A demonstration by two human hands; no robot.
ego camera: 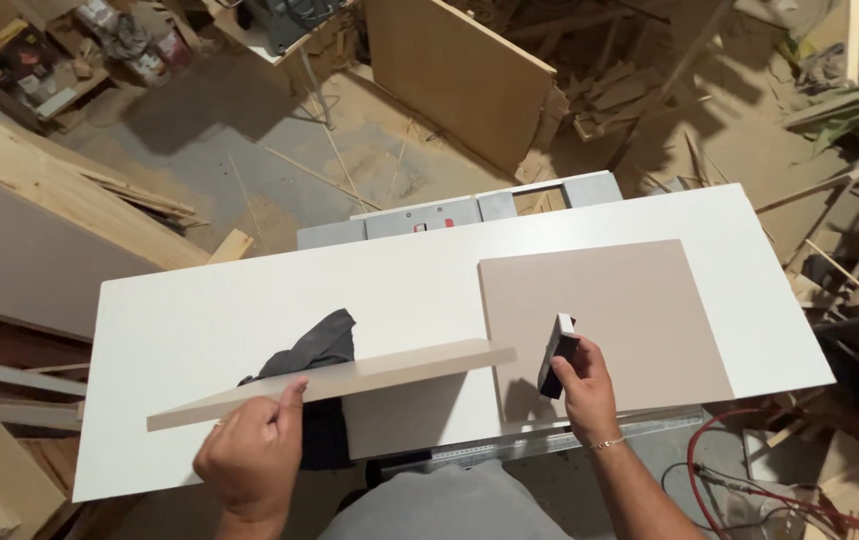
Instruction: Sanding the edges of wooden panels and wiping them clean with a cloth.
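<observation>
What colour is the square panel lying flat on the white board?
The square panel is a plain beige-taupe, no pattern, seen clearly in the head view.

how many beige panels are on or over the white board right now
2: one flat square beige panel lying on the white board; one long beige panel held edge-up by the left hand.

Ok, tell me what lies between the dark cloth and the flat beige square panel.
In the head view, only bare white board separates the dark cloth from the beige square panel.

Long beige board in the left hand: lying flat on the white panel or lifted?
Lifted. The left hand grips the long beige board near one end, holding it edge-on above the large white panel, casting a shadow below.
</observation>
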